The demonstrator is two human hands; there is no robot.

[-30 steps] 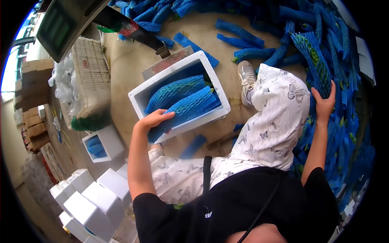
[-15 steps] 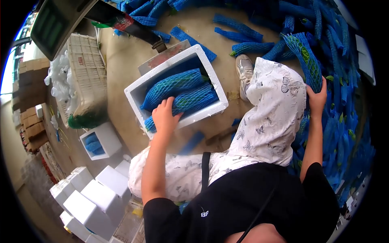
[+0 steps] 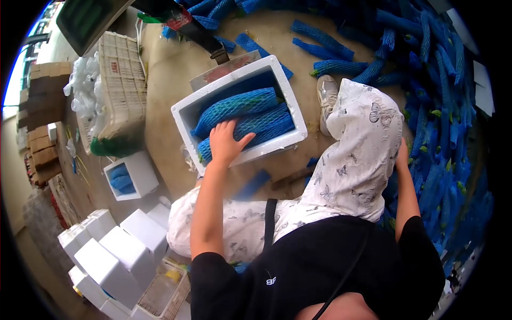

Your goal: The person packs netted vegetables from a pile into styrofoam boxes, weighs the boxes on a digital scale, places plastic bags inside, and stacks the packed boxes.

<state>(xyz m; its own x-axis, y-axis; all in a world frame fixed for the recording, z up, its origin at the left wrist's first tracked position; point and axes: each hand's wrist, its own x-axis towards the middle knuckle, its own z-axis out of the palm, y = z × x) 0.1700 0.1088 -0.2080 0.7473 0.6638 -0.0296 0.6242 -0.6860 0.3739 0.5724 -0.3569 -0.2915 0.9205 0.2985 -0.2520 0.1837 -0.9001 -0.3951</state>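
Note:
My left hand (image 3: 226, 142) lies on the near blue-netted bundle (image 3: 269, 126) inside a white foam box (image 3: 301, 134), thumb spread away from the fingers. A second netted bundle (image 3: 234, 106), green showing through its mesh, lies beside it in the box. Beside my right knee, my right hand (image 3: 402, 156) is low at the edge of a large pile of blue-netted bundles (image 3: 426, 178). The knee and trouser leg partly hide that hand; its fingers and anything in them cannot be made out.
A metal plate (image 3: 224, 72) on a dark post adjoins the foam box. At left are a plastic crate (image 3: 125, 80) and a smaller foam box (image 3: 144, 176). White foam boxes (image 3: 125, 248) stand lower left. Loose netted bundles (image 3: 322, 40) lie on the floor ahead.
My left hand has gone from gripping the near bundle's end to lying on it, and the bundle now sits inside the box. My right hand has dropped lower; its upright bundle is no longer visible there.

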